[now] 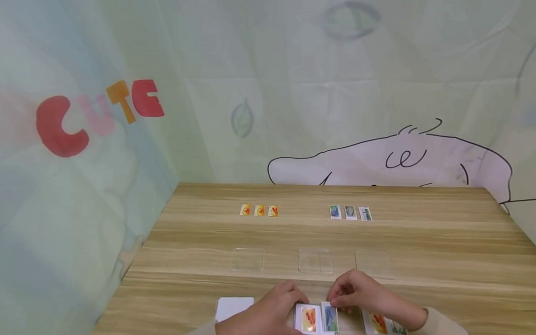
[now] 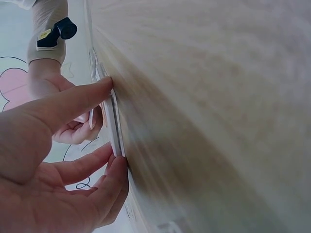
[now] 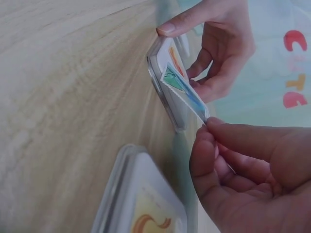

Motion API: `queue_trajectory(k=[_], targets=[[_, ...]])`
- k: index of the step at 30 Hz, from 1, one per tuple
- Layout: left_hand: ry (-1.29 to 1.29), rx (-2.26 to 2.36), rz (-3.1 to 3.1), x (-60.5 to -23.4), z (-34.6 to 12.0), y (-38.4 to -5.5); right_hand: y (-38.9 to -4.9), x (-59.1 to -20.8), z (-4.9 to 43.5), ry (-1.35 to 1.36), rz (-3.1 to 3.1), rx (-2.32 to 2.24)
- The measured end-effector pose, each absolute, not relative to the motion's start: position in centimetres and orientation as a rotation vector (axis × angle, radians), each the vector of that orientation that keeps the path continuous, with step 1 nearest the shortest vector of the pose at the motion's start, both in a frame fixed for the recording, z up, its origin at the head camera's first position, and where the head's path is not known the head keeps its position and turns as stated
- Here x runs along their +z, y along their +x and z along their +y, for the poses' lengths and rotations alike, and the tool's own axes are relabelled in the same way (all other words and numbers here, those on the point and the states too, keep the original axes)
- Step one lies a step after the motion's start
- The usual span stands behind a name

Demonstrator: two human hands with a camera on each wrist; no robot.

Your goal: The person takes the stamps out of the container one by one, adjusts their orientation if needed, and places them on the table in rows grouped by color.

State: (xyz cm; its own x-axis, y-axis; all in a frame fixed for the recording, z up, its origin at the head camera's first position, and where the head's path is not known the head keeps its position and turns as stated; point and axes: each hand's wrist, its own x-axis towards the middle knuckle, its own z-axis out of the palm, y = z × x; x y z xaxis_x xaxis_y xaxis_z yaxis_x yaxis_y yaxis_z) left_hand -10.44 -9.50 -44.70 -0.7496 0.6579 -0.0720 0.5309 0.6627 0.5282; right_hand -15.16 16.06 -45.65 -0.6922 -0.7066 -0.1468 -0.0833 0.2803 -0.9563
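Observation:
My right hand [image 1: 367, 294] pinches a blue-green postage stamp [image 1: 329, 318] by one edge between thumb and forefinger. The stamp's toothed border shows in the right wrist view, where it leans at an angle over a thin white square block [image 3: 181, 109]. An orange-red stamp [image 1: 308, 319] lies flat on the block's left half. Thumb and fingers of my left hand [image 1: 267, 315] grip this block by opposite edges; the left wrist view shows the block [image 2: 112, 126] side-on, low over the wood.
To the right sits another white block with an orange stamp [image 1: 379, 323] and a greenish stamp, partly under my right forearm. A plain white block [image 1: 234, 307] is at left. Behind lie clear plastic lids [image 1: 315, 261], then three orange stamps [image 1: 259, 210] and three blue-green stamps [image 1: 350, 213].

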Motion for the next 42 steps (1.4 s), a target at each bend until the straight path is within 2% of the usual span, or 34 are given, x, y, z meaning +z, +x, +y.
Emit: queue_trajectory(k=[42], targets=[[0.949, 0.697, 2.673, -45.0, -9.4, -10.3, -16.1, -44.3, 17.9, -0.656, 1.947, -1.515]])
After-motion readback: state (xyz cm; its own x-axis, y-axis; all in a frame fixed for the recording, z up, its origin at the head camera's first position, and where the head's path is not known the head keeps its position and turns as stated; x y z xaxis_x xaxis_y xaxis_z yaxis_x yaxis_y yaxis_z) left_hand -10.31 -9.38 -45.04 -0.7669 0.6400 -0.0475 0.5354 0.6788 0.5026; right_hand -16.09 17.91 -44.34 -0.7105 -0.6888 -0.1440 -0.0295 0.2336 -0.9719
